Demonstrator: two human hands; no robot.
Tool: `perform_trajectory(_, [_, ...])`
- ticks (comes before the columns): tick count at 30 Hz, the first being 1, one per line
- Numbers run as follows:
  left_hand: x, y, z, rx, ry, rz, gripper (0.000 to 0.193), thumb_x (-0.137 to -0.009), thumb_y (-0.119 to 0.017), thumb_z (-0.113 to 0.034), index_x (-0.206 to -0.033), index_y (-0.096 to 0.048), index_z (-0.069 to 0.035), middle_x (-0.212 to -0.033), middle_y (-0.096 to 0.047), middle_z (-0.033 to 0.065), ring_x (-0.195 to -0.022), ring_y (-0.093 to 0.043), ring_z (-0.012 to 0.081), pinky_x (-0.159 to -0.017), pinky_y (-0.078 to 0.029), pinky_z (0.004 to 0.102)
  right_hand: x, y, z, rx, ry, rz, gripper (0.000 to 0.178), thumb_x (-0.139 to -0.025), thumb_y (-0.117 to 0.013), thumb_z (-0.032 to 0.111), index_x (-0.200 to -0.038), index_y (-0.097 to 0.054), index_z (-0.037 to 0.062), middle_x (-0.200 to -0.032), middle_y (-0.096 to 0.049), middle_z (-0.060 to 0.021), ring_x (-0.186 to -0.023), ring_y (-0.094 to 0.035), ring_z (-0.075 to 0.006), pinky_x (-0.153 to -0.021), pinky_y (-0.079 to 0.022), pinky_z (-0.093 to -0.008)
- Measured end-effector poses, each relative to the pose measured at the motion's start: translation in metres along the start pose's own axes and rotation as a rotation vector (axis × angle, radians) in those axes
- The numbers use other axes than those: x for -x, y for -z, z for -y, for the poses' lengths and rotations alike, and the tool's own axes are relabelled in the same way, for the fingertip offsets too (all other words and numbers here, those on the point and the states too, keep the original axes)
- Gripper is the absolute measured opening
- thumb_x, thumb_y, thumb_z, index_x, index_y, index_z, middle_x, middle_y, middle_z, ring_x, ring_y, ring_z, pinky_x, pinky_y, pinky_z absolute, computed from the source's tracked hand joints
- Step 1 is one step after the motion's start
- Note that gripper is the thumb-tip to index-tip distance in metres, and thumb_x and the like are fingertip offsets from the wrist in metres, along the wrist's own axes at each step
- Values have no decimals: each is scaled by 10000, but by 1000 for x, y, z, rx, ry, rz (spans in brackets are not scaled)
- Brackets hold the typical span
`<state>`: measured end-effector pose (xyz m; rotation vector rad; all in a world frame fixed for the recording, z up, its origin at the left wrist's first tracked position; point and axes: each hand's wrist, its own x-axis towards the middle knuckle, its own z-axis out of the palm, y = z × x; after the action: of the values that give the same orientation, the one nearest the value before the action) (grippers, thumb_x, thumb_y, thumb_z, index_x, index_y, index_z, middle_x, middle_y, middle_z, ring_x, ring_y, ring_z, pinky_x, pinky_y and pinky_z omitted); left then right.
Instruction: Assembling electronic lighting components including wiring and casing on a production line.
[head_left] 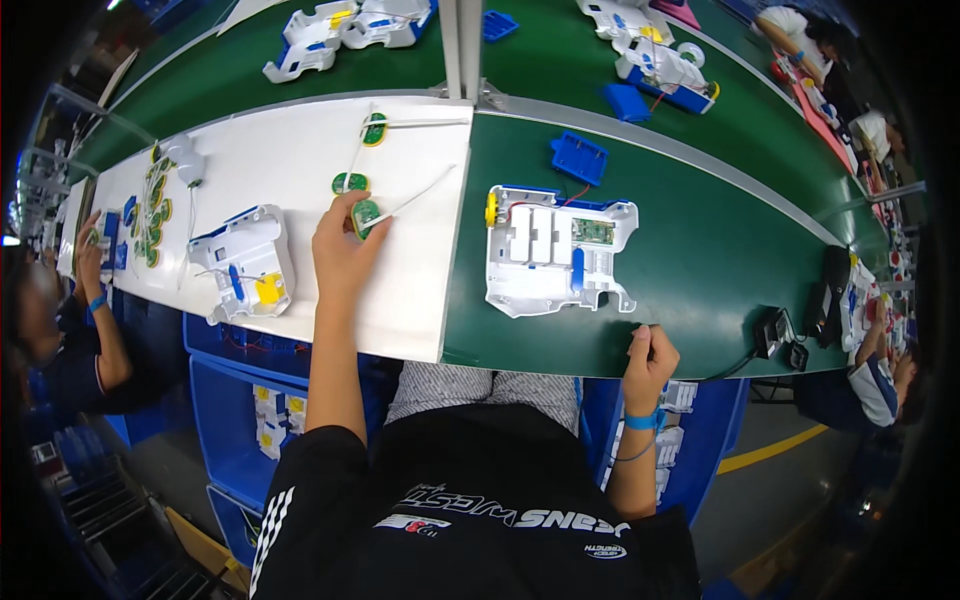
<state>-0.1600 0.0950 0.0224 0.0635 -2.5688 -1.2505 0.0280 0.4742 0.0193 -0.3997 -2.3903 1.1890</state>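
My left hand [344,250] is over the white work surface, its thumb and fingers closed on a small green circuit board [367,214] with a white ribbon cable. Just beyond the fingers lies a second green board [350,183], and farther off a third board [375,130] with its own cable. My right hand [650,368], a blue band at its wrist, is curled with fingertips together at the front edge of the green mat; whatever it may hold is hidden. Ahead of it rests an open white plastic housing [545,280] with a green board inside, wired to a blue cover [580,158].
Another white housing half [245,265] with a yellow part lies to the left, before a pile of green boards [152,215]. A black device [770,332] sits at the right edge. A metal post [462,50] rises behind. Blue bins [225,400] stand below; co-workers sit either side.
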Motion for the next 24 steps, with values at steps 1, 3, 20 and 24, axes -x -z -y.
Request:
perform_trajectory(1, [0,-1,0,37,-5,9,446,-775,-850,-151,-1186,-687,-90,-951,-718,118,-836,-670,226,-774,-540,330,1,-1,-1,0,0,-6,330,-1000,-588,104,-725,-450,-13,-619,-397,-118,-549,-349,-172,-521,-296,-358])
perform_trajectory(3, [-1,1,-4,70,-1,21,447,-785,-830,-119,-1204,-677,-89,-1014,-737,129,-889,-693,231,-812,-546,327,2,-1,-1,7,3,-20,329,-1006,-585,109,-729,-464,-22,-609,-395,-108,-553,-345,-150,-516,-289,-354])
perform_trajectory(20, [1,-3,10,17,-185,-56,390,-780,-787,-142,-1150,-667,-114,-1015,-710,154,-959,-654,365,-881,-523,462,2,3,-12,56,38,64,427,-1094,-496,247,-729,-424,39,-646,-387,-10,-609,-368,-103,-559,-304,-286])
perform_trajectory(24, [3,3,7,11,-189,-65,379,-795,-774,-132,-1156,-658,-112,-1021,-704,157,-965,-648,361,-888,-518,457,2,0,-3,52,71,61,431,-1089,-504,252,-736,-424,18,-632,-369,-25,-595,-361,-128,-543,-281,-313])
